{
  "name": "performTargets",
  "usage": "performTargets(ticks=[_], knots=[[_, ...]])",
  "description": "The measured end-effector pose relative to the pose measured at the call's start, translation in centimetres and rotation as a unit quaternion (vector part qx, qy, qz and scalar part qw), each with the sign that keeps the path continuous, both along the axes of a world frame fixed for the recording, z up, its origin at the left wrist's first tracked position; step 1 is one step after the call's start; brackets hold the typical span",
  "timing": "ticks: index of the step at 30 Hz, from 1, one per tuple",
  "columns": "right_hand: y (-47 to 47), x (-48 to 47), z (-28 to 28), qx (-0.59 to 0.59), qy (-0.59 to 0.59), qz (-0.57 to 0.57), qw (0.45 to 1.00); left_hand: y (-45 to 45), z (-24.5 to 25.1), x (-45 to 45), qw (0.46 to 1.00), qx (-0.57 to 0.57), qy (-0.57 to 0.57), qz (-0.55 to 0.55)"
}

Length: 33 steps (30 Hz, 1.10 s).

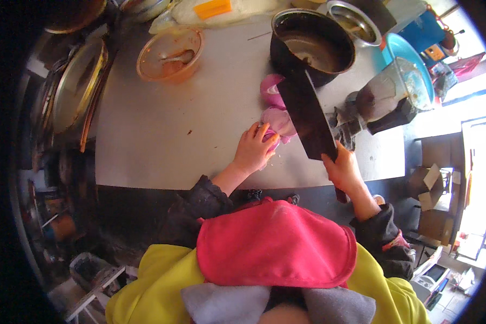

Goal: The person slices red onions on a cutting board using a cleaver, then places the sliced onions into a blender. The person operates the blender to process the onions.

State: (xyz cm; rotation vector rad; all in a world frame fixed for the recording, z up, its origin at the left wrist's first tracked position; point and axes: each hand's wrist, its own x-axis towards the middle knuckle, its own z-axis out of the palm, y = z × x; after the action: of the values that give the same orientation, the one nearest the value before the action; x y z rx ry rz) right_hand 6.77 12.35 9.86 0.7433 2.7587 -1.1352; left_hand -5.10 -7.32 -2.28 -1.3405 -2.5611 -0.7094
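Observation:
My left hand [256,148] is closed around a piece of red onion [270,139] near the front of the metal tabletop [166,133]. Just beyond it lies a cut piece of red onion [278,120] with its pale face up, and behind that another purple piece [271,90]. My right hand [342,168] grips the handle of a dark, broad cleaver [307,117]. Its blade slants away to the upper left, right beside the onion pieces, and hides part of them. Small onion bits lie near my left fingers.
A black pot [312,44] stands behind the cleaver. Right of it are a blender jug [382,95], a blue basin [409,60] and a metal bowl [354,22]. An orange-tinted plastic bowl [171,52] with a spoon stands back left. A large pan lid [80,87] leans beyond the left edge.

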Motion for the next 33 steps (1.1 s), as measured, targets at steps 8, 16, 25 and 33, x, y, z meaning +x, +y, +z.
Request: performTargets(ticks=[8,16,25,33], knots=[[2.4,7.2,-2.0,-0.121,-0.122,0.014,0.985,0.1,-0.8,0.0,0.995,0.09,0.002,0.033],[1.6,6.7,-5.7,-0.302,-0.182,0.053,0.934,-1.0,-0.4,-0.2,0.985,0.144,-0.04,0.083],[-0.5,2.7,-5.0,-0.32,-0.148,0.115,0.929,-2.5,-2.3,-2.7,0.793,0.461,-0.322,0.234],[4.3,7.4,-3.1,-0.242,-0.114,0.069,0.961,-2.1,4.3,-4.5,0.483,0.676,-0.556,0.021]])
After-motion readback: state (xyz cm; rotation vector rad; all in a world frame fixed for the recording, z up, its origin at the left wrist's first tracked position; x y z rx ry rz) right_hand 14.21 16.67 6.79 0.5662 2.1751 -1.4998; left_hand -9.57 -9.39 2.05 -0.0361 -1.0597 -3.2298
